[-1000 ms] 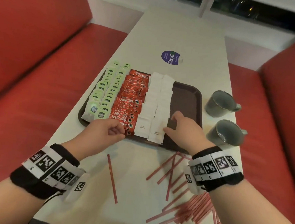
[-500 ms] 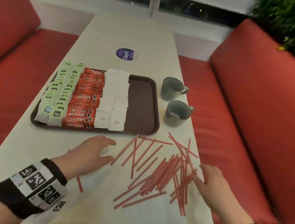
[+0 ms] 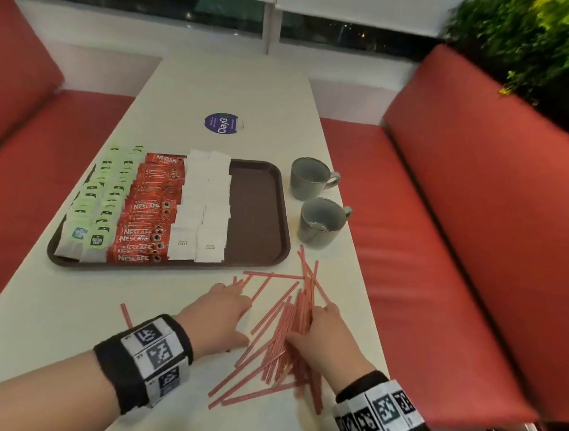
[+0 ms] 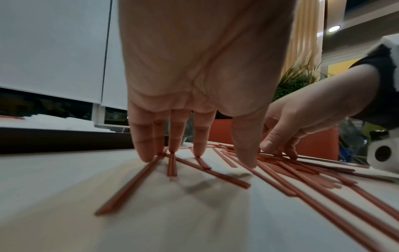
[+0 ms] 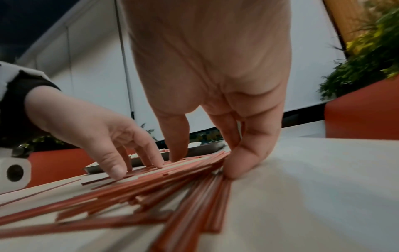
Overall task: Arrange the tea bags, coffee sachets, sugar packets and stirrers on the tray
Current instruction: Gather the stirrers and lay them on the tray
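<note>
Both hands are down on the red stirrers (image 3: 283, 332) on the white surface (image 3: 61, 316). On the left hand (image 3: 221, 316) the fingers (image 4: 177, 134) are straight and spread, and their tips press on a few stirrers at the 9 o'clock side of the pile. On the right hand (image 3: 325, 339) the fingers (image 5: 254, 146) are straight too, and they push against the pile from its 3 o'clock side. Neither hand holds a stirrer. One stirrer lies alone near the left wrist.

At 12 o'clock from the pile sits the brown tray (image 3: 259, 213). From 9 o'clock to 3 o'clock it has green tea bags (image 3: 106, 196), then red coffee sachets (image 3: 149, 210), then white sugar packets (image 3: 204, 208). The 3 o'clock part of the tray is bare.

Two gray cups (image 3: 320, 222) stand just beside the tray at 3 o'clock. A round blue sticker (image 3: 222, 124) is stuck on the surface at 12 o'clock from the tray.
</note>
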Demonstrator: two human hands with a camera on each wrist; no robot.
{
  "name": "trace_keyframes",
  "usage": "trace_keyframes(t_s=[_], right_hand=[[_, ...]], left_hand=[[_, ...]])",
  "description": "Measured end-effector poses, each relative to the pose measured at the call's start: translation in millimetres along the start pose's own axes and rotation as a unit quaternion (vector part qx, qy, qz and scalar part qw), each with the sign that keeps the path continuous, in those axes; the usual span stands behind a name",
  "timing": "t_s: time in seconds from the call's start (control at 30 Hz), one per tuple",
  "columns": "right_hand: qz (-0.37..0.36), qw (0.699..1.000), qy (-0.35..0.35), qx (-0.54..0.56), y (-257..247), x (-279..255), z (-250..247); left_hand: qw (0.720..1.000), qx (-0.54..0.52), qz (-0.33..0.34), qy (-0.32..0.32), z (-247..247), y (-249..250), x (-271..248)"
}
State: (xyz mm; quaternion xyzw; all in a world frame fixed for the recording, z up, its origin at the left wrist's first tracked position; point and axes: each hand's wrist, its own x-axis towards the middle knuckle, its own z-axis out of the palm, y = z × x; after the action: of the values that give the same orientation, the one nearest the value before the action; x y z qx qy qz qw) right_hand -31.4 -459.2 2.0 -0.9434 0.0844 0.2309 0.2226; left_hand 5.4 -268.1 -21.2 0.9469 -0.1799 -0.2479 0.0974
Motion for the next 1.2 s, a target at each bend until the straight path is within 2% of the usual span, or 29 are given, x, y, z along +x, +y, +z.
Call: trace_keyframes(t_s=[0.17,0.23,0.33,0.4,0.47,0.53,0.57,0.63,0.83,1.2], right_hand=[[-0.017,0.998,-0.029,0.06,-16.9,10.6,2.8],[-0.022,0.997,-0.006,0.071,-14.5,12.8,-4.4],[-0.064,0.996,0.061,0.01,-9.6,17.4,-16.8],[-0.131,0.987,0.061,-0.069,-12.0,22.5,-17.4],[-0.237,0.954,0.032,-0.179,-16.5,27.0,-13.2],[-0.326,0.897,0.01,-0.299,-17.6,30.3,-9.5],[-0.352,0.873,0.002,-0.339,-16.1,31.6,-8.5],[-0.37,0.849,-0.002,-0.376,-11.5,33.1,-7.1],[-0.375,0.842,0.011,-0.388,-3.4,26.9,-6.9],[-0.385,0.853,0.03,-0.35,-10.6,19.1,-0.4]], left_hand=[[0.999,-0.022,0.0,0.037,-3.0,-18.6,-11.5],[0.997,-0.02,0.015,0.067,-2.2,-17.8,-15.2],[0.995,-0.035,0.064,0.065,0.9,-3.8,-20.0],[0.995,-0.019,0.093,0.029,2.8,8.5,-21.9],[0.993,0.032,0.117,0.005,5.1,16.7,-23.0],[0.988,0.077,0.136,0.0,9.6,18.5,-24.8],[0.986,0.094,0.139,-0.002,11.7,17.7,-26.0],[0.985,0.108,0.134,-0.005,14.3,14.1,-29.3],[0.992,0.081,0.096,0.012,8.0,-8.0,-44.7],[0.997,0.056,0.04,0.033,6.9,-30.4,-59.1]])
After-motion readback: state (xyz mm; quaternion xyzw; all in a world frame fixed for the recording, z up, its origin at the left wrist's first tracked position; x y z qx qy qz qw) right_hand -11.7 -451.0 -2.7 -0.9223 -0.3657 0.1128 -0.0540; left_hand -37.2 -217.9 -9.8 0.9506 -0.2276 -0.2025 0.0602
